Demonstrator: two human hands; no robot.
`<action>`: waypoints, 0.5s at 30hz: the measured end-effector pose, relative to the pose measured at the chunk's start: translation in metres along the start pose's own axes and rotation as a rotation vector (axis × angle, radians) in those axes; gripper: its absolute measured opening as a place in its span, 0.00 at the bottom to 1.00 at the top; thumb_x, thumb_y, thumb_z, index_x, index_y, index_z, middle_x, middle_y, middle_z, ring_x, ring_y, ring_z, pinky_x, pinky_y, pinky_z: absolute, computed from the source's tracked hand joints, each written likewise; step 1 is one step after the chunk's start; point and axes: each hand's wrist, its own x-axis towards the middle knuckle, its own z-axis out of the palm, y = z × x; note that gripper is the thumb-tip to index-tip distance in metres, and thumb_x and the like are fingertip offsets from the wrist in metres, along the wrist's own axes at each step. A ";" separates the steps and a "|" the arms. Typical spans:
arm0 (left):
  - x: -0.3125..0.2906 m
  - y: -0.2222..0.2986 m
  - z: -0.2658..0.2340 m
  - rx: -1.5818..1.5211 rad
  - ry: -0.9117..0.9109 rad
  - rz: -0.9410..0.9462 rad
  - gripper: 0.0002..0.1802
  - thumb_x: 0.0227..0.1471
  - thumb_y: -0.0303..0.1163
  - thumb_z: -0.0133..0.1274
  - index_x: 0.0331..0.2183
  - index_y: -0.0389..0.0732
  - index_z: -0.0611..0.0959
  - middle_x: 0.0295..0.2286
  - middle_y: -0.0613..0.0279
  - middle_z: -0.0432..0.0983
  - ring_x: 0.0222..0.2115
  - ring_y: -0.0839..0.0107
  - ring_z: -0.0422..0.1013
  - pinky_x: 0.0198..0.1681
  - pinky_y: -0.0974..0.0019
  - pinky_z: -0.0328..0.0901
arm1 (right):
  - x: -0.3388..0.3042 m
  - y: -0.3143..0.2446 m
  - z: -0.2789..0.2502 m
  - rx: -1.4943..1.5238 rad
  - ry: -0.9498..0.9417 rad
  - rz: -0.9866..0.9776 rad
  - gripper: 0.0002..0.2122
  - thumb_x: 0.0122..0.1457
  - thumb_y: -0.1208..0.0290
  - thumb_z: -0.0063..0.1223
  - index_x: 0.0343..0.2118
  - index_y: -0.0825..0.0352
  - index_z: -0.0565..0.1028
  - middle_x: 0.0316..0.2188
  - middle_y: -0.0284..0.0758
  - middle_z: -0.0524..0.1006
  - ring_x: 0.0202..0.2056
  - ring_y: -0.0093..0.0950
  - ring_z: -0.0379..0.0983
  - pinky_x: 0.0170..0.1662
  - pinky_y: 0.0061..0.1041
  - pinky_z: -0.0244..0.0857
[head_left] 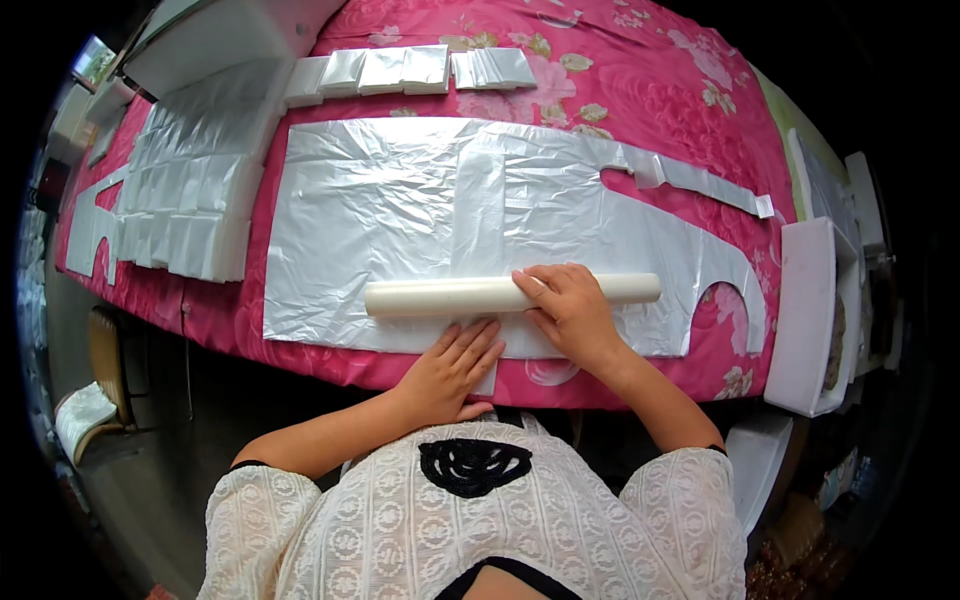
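Note:
A thin, shiny white plastic sheet [370,200] lies spread on the table, creased, with rounded cut-outs and strap-like ends on its right side. Across its near part rests a long white tube [440,297], lying left to right. My right hand [570,312] is closed over the tube right of its middle, thumb on the near side. My left hand [450,368] lies flat with fingers stretched out, on the sheet's near edge, just below the tube. A narrow white strip [486,382] shows at the table edge beside it.
A pink flowered cloth [660,80] covers the table. Stacks of folded white plastic [190,195] stand at the left, and more folded packets [400,70] line the far side. A white box [215,45] is at the far left; a white foam box [803,315] stands at the right edge.

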 end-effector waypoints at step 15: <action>-0.019 -0.037 -0.008 -0.156 -0.030 0.313 0.32 0.47 0.42 0.52 0.51 0.36 0.67 0.55 0.54 0.56 0.57 0.62 0.53 0.59 0.57 0.49 | 0.121 0.065 0.015 -0.158 0.179 0.009 0.24 0.44 0.80 0.53 0.49 0.63 0.69 0.49 0.38 0.68 0.55 0.37 0.57 0.57 0.34 0.52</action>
